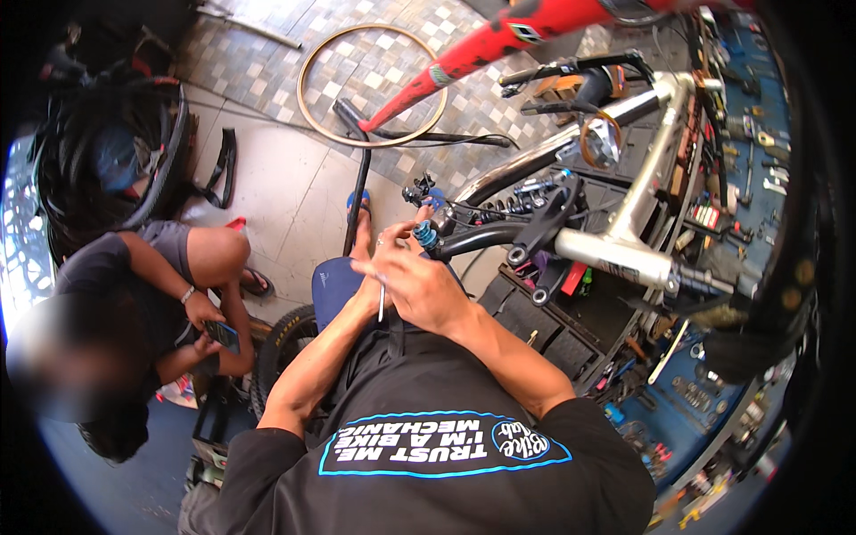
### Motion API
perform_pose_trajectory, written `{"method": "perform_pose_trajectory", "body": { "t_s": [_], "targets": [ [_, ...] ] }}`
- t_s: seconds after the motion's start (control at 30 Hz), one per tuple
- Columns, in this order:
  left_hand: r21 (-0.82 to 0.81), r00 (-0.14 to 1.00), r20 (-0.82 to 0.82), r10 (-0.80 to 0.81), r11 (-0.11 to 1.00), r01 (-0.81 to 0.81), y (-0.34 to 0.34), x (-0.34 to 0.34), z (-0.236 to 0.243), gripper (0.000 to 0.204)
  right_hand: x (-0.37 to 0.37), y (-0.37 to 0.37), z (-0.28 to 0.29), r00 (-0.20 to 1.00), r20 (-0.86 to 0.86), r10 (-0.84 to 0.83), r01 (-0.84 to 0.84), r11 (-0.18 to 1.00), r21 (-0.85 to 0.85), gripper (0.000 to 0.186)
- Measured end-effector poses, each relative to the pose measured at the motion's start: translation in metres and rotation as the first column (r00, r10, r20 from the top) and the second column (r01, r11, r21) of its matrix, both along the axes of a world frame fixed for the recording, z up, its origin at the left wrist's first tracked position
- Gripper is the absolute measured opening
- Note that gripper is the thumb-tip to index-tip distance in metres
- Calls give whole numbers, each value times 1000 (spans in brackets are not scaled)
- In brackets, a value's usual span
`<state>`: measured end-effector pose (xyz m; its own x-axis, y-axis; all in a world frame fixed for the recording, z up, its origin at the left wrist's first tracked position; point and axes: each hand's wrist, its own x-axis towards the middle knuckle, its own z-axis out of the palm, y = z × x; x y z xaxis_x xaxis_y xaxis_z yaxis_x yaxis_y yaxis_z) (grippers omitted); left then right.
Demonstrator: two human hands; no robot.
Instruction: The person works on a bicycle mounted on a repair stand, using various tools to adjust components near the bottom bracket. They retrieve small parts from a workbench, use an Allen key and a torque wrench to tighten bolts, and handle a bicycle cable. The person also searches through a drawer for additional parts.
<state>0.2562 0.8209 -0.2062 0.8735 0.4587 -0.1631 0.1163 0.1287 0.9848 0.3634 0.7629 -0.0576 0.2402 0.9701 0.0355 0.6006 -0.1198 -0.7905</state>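
Note:
In front of my body my two hands come together, close to the near end of a bicycle frame. My right hand [426, 287] lies across the left and is slightly blurred, its fingers bent and pointing left. A thin silver metal rod [382, 303] sticks out below it; its upper end is hidden. My left hand [373, 287] is mostly covered, its fingers closed around something I cannot make out. Just beyond the hands, a blue ribbed part [424, 234] sits at the end of the frame's black curved tube [481, 237].
The silver and black frame [615, 256] extends right, beside a blue tool board [758, 187]. A red frame [481, 62] crosses overhead, above a bare rim [303, 89] on the tiles. At left, a seated person holds a phone [223, 335] near piled black tyres [169, 169].

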Motion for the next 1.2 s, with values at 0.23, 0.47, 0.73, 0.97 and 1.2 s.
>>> {"method": "perform_pose_trajectory", "body": {
  "t_s": [0.23, 0.47, 0.73, 0.97, 1.2],
  "targets": [
    [-74, 997, -80, -16, 997, 10, 44, -7, -12, 23, -24, -85, 24, 994, -18, -106, 98, 961, -257, 51],
    [-102, 932, -237, -274, 961, 257, 73, -9, 59, 20, -45, -135, 36, 860, -72, -506, 486, 853, -189, 24],
    [26, 540, -179, -823, 545, 838, -31, -5, 127, 25, -99, -235, 53, 569, -41, -822, 822, 569, -1, 13],
    [-163, 348, 16, -938, 340, 926, -197, -20, 144, 50, -167, -344, 48, 115, -287, -951, 993, 103, 55, 15],
    [-484, 470, 55, -881, 388, 784, -357, -56, 146, 46, -244, -434, 30, -124, -186, -975, 961, -165, 223, 18]
  ]
}}
